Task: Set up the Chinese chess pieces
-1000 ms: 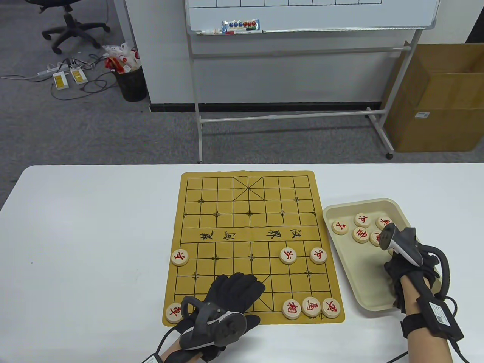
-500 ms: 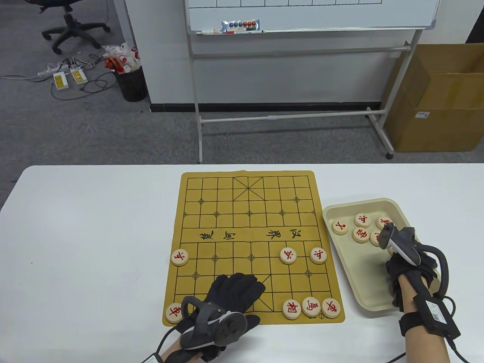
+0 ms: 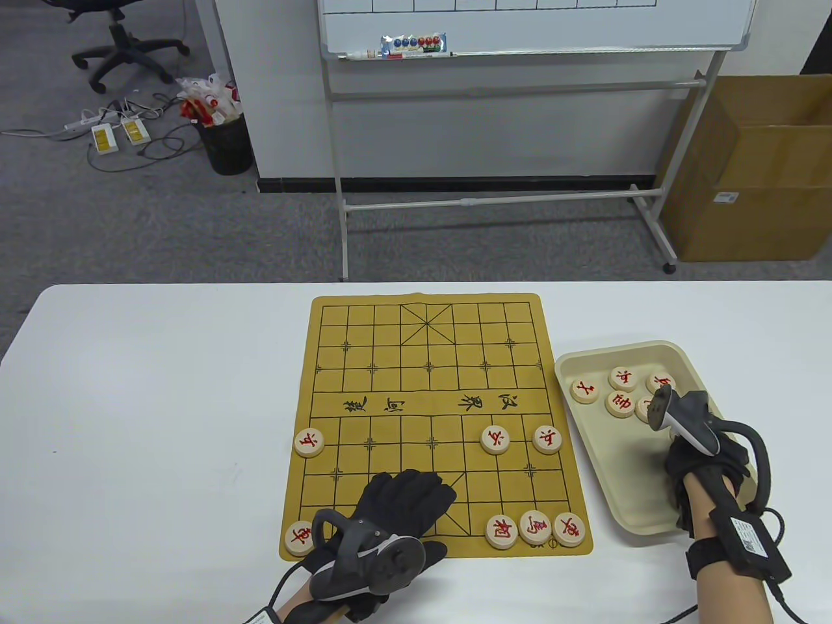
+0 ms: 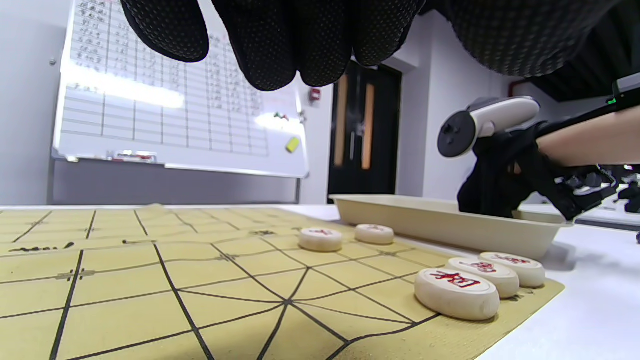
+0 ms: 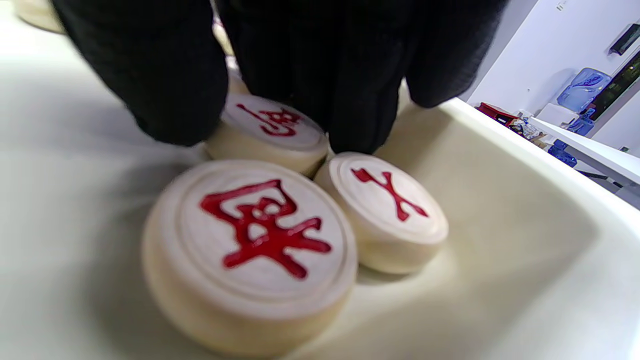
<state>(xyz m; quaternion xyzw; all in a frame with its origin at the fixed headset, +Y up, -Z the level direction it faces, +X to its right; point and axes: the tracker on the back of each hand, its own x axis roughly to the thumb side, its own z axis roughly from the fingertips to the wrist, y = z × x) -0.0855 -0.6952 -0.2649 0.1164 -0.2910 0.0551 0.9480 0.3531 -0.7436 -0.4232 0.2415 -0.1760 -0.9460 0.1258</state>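
The yellow chess board (image 3: 429,364) lies mid-table with several red-lettered wooden pieces on it: three in the near right corner (image 3: 535,527), one in the near left corner (image 3: 299,538), and three on the soldier row (image 3: 494,440). My left hand (image 3: 416,487) rests flat and open on the board's near edge, holding nothing. My right hand (image 3: 699,448) is down in the beige tray (image 3: 617,351). In the right wrist view, its thumb and fingers (image 5: 350,100) pinch a piece (image 5: 270,130) that sits on the tray floor, next to two others (image 5: 250,240).
Several more loose pieces (image 3: 619,403) lie at the tray's far end. The tray stands right of the board, close to its edge. A whiteboard stand (image 3: 520,201) and a cardboard box (image 3: 754,169) are on the floor beyond the table.
My right hand has shifted slightly inside the tray, its tracker tipping a little lower. My left hand and the board pieces have not moved.
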